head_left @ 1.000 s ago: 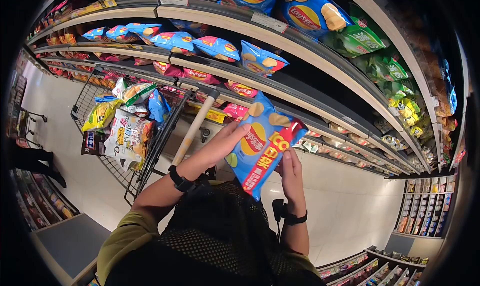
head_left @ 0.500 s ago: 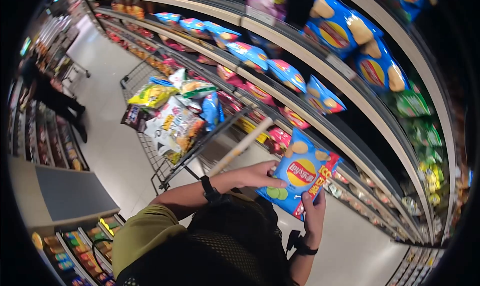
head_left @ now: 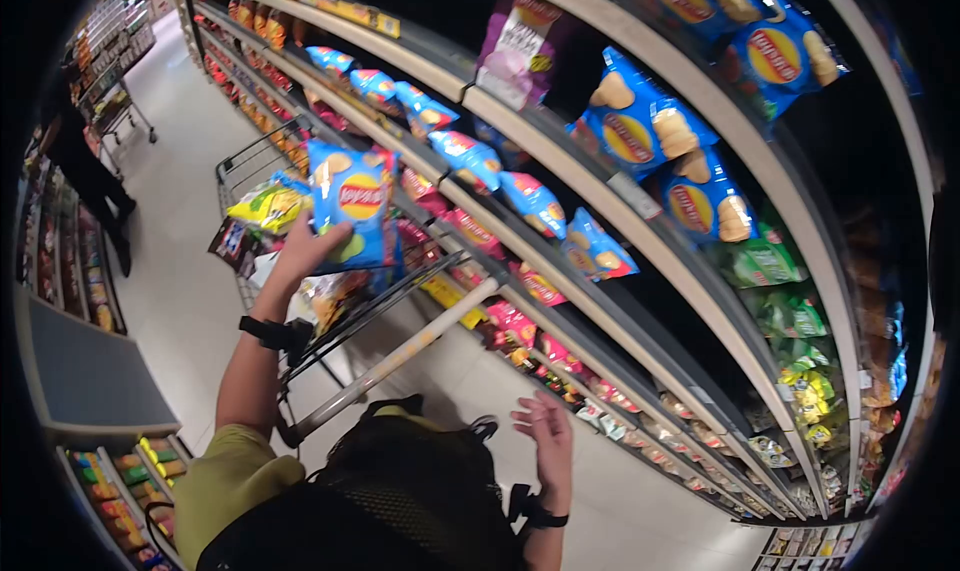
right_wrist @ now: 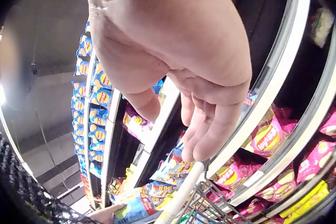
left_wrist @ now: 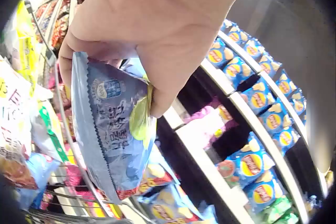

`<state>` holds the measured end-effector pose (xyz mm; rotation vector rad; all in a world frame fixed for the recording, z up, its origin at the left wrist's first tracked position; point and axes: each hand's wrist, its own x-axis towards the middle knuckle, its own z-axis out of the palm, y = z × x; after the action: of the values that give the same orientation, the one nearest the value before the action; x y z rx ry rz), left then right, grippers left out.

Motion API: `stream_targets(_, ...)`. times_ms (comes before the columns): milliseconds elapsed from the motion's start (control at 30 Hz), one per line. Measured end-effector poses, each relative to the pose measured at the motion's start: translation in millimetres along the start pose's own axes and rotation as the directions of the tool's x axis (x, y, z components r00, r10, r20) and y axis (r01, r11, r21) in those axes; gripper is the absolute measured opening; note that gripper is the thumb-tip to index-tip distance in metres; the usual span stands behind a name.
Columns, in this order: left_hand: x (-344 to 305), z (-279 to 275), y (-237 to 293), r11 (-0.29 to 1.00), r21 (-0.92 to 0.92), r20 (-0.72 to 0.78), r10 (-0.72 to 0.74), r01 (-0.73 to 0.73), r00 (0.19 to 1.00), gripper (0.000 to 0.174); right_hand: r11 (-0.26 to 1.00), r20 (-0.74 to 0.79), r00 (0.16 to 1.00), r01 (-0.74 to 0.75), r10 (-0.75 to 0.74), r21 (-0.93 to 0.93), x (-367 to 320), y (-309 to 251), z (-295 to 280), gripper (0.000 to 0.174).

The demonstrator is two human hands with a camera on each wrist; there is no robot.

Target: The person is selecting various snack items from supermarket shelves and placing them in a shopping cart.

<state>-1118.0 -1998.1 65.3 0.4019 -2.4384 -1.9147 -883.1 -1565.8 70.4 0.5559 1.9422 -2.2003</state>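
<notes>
My left hand [head_left: 303, 249] grips a blue Lay's chip bag [head_left: 352, 193] by its edge, thumb across the front. The bag is held over the shopping cart [head_left: 340, 336], overlapping the packets inside. In the left wrist view, the chip bag [left_wrist: 113, 129] hangs below the left hand [left_wrist: 152, 29], its crimped seam and printed back facing the camera. My right hand [head_left: 550, 439] is raised to the right of the cart handle [head_left: 400, 356], holding nothing. Its fingers [right_wrist: 210, 129] are loosely bent in the right wrist view.
A yellow bag [head_left: 270, 207] and other snack packets lie in the cart. Shelves of chips run along the right, with blue Lay's bags [head_left: 465, 161] and a purple bag [head_left: 518, 56]. A person [head_left: 85, 171] stands at the left by another cart [head_left: 115, 101].
Both hands held the chip bag in front of my body earlier. The right hand has let go, and the left has carried the bag leftward over the cart. The head view has shifted.
</notes>
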Motion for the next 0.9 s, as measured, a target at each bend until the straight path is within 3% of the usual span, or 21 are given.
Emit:
stream_targets(33,12.2,-5.2,-18.2,0.996,0.074,-0.019,-0.038,0.039,0.999,0.070,1.000,0.011,1.000,-0.002,0.002,0.003,1.8,4.2,-0.8,0.039)
stream_targets(100,22.7,-6.9,-40.2,0.997,-0.031,0.028,-0.066,0.067,0.997,0.067,1.000,0.015,1.000,0.008,-0.008,-0.023,4.8,11.0,-2.5,0.038)
stream_targets(167,39.1,-7.0,-83.0,0.997,0.025,-0.065,-0.066,0.067,0.996,0.066,0.999,0.016,1.000,0.017,-0.016,-0.043,6.3,16.2,-1.6,0.036)
stream_targets(233,36.1,-5.4,-86.4,0.940,0.340,-0.143,0.014,0.036,0.990,0.071,0.998,0.007,1.000,0.007,-0.007,-0.066,3.7,19.7,-6.4,0.035)
stream_targets(267,37.5,-6.9,-92.1,0.903,0.430,-0.106,0.069,-0.017,0.992,0.072,0.999,-0.005,1.000,0.011,-0.011,-0.047,2.8,25.8,-10.6,0.035)
stream_targets(300,44.7,-10.2,-105.9,0.928,0.372,-0.049,0.054,-0.032,0.997,0.073,0.999,-0.020,1.000,-0.006,0.005,-0.041,0.9,25.3,-12.1,0.036)
stream_targets(333,60.5,-17.4,-135.0,0.941,0.338,0.025,-0.011,0.002,1.000,0.073,0.999,-0.035,0.999,-0.011,0.009,-0.053,0.6,30.0,-15.1,0.035)
stream_targets(367,57.1,-17.9,-121.7,0.897,0.438,0.015,-0.075,0.061,0.997,0.072,0.998,-0.050,0.999,-0.024,0.021,-0.058,-0.3,33.9,-17.9,0.035)
stream_targets(433,43.6,-10.0,-98.7,0.838,0.545,-0.183,0.113,0.006,0.977,0.060,0.995,-0.063,0.997,-0.046,0.040,-0.092,-3.0,32.5,-19.9,0.035)
stream_targets(467,40.1,-8.4,-84.5,0.841,0.541,-0.178,0.115,0.000,0.977,0.060,0.992,-0.072,0.996,-0.060,0.052,-0.107,-3.5,32.0,-21.1,0.035)
stream_targets(533,28.2,-3.3,-54.9,0.606,0.777,-0.243,0.538,-0.170,0.807,0.047,0.991,-0.074,0.996,-0.053,0.045,-0.119,-3.8,36.9,-23.9,0.035)
stream_targets(567,19.0,0.9,-39.3,0.607,0.777,-0.239,0.531,-0.168,0.813,0.047,0.990,-0.073,0.997,-0.048,0.038,-0.131,-5.7,39.2,-23.8,0.034)
stream_targets(633,-3.3,17.5,-7.3,0.717,0.633,-0.113,0.459,-0.292,0.881,0.039,0.990,-0.073,0.996,-0.064,0.055,-0.123,-7.4,37.4,-20.5,0.032)
stream_targets(700,-41.8,44.8,29.3,0.783,0.564,0.050,0.283,-0.261,0.958,0.038,0.991,-0.055,0.996,-0.069,0.063,-0.116,-6.4,39.4,-17.5,0.031)
stream_targets(767,-73.1,62.1,43.5,0.781,0.487,0.303,0.270,-0.392,0.914,0.035,0.992,-0.036,0.999,-0.024,0.020,-0.122,-6.1,47.8,-17.8,0.030)
stream_targets(800,-82.2,69.7,37.2,0.758,0.524,0.385,0.197,-0.389,0.902,0.039,0.992,-0.013,1.000,-0.025,0.024,-0.125,-5.9,53.3,-20.3,0.030)
stream_targets(900,-120.8,91.9,21.6,0.703,0.607,0.425,0.107,-0.371,0.899,0.044,0.982,0.022,0.998,0.056,-0.053,-0.182,-7.4,70.2,-31.3,0.032)
